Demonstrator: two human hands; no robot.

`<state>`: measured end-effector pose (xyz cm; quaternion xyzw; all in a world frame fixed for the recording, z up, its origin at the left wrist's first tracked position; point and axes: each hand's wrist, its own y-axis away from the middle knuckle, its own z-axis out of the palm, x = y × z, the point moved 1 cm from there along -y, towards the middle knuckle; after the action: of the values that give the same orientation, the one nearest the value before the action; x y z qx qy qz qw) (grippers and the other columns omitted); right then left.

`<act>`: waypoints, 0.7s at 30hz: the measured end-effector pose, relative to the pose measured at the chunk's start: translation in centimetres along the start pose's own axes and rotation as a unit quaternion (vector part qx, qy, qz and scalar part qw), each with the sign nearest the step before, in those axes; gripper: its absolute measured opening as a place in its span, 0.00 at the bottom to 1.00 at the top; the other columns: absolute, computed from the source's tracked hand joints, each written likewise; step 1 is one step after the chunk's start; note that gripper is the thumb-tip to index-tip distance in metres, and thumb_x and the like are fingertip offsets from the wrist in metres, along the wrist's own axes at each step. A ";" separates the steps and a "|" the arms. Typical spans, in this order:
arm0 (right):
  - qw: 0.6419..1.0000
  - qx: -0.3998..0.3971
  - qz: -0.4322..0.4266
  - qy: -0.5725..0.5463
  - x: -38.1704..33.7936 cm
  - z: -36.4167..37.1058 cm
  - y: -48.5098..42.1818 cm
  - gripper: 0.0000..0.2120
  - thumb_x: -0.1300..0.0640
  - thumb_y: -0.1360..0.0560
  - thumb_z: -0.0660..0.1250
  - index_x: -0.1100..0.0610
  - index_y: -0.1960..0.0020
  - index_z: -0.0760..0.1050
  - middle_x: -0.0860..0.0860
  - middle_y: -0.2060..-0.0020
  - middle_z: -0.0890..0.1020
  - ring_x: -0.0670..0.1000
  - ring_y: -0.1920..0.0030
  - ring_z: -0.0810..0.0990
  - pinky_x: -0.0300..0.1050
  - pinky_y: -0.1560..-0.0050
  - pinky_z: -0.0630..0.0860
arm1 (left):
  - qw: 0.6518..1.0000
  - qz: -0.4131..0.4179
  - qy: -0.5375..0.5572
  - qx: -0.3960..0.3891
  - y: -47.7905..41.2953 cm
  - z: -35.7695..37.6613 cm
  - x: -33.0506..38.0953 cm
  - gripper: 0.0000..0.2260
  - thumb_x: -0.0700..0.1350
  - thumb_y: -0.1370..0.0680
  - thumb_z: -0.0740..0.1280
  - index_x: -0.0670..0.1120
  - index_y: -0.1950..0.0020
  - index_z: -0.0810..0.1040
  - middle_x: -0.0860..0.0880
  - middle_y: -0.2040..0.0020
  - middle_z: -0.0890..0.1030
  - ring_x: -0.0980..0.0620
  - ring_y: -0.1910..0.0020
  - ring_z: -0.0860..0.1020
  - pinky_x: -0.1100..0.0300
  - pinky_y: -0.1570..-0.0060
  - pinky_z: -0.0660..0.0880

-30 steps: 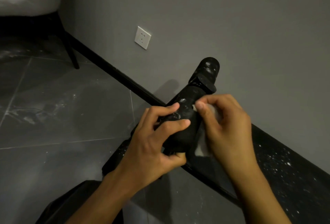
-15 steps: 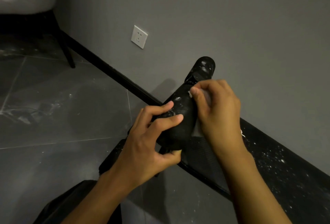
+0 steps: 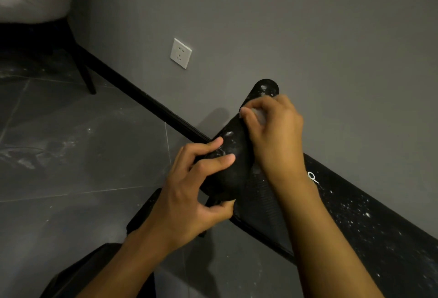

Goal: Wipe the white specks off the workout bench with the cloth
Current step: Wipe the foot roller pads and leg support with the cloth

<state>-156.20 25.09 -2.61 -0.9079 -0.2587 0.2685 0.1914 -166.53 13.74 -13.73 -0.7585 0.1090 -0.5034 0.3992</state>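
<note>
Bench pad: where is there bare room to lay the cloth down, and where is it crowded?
Free: the speckled pad right of the right hand, and the floor tiles left of the left hand. Crowded: the roller, under both hands and the cloth.

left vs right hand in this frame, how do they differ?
The left hand grips the black roller pad bare, fingers on top and thumb beneath; the right hand holds the pale cloth bunched against it. The left hand sits lower on the pad, nearer the camera; the right hand is farther up, toward its speckled far end. Both touch the same pad, which shows white specks.
</note>
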 end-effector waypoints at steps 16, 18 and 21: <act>0.991 0.082 0.066 -0.078 1.4 0.6 1.7 0.03 0.54 0.20 0.68 0.49 0.49 0.80 0.49 0.51 0.80 0.34 0.52 0.75 0.23 0.49 0.67 | 1.000 -0.007 0.015 0.000 0.1 0.0 -0.2 0.31 0.44 0.32 0.77 0.56 0.31 0.71 0.51 0.29 0.68 0.43 0.33 0.76 0.55 0.44 0.80; 0.989 0.088 0.063 -0.103 0.6 0.2 3.7 0.02 0.54 0.20 0.68 0.48 0.50 0.80 0.47 0.53 0.80 0.37 0.51 0.77 0.27 0.50 0.70 | 1.000 -0.008 0.014 -0.004 0.1 0.0 -0.3 0.32 0.44 0.32 0.78 0.57 0.31 0.71 0.52 0.29 0.68 0.42 0.34 0.76 0.56 0.43 0.80; 0.986 0.081 0.018 -0.145 -0.3 -0.8 7.7 0.03 0.58 0.21 0.69 0.52 0.52 0.81 0.46 0.55 0.81 0.44 0.51 0.80 0.29 0.52 0.71 | 1.000 -0.003 0.018 -0.005 0.2 0.0 -0.4 0.33 0.44 0.32 0.77 0.59 0.30 0.69 0.53 0.28 0.67 0.43 0.32 0.75 0.57 0.43 0.79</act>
<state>-153.09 18.70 -5.58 -0.8454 -0.2446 0.4211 0.2193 -166.62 13.87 -14.09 -0.7514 0.1162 -0.5179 0.3921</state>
